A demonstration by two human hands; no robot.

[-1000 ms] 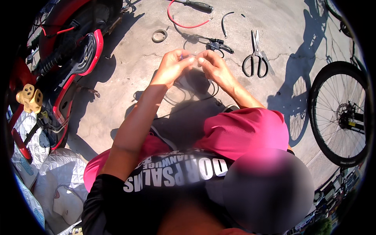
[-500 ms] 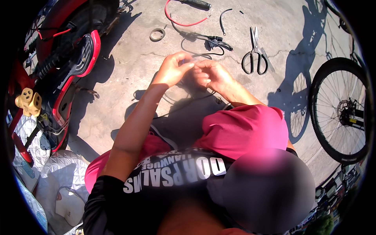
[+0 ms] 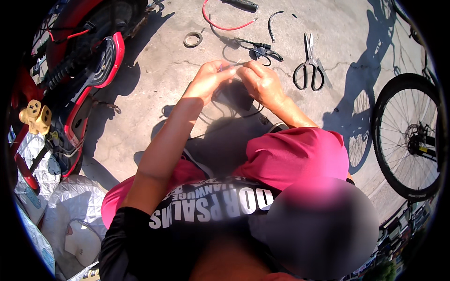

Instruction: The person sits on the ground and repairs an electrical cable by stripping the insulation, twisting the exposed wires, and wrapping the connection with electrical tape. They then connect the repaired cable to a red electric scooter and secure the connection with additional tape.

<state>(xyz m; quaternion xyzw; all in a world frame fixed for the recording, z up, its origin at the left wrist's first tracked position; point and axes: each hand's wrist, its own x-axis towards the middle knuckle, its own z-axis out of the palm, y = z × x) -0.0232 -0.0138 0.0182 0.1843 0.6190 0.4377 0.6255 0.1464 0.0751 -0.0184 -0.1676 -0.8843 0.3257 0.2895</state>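
Note:
Close together in front of my knees, both hands pinch at a thin wire (image 3: pixel 238 63). My left hand (image 3: pixel 209 80) is closed, with thumb and forefinger at the wire. My right hand (image 3: pixel 263 84) has its fingers bent and pressed together beside it, nearly touching the left fingertips. The bit of wire between the fingers is too small to make out well. Just beyond the hands, a black cable with a connector (image 3: pixel 262 47) lies bundled on the concrete. Black-handled scissors (image 3: pixel 309 61) rest to the right of it, blades pointing away.
A tape roll (image 3: pixel 192 45), a red wire (image 3: pixel 229 29), a dark-handled tool (image 3: pixel 244 5) and a short black wire (image 3: pixel 270 28) lie farther off. A red scooter (image 3: pixel 119 51) with a yellow socket adapter (image 3: pixel 37 117) stands left, above a silver quilted sheet (image 3: pixel 70 196). A bicycle wheel (image 3: pixel 376 126) stands right.
My right hand has turned and risen slightly, its knuckles now facing up more. The fingertips of both hands remain close together at the wire. The whole view has shifted a little.

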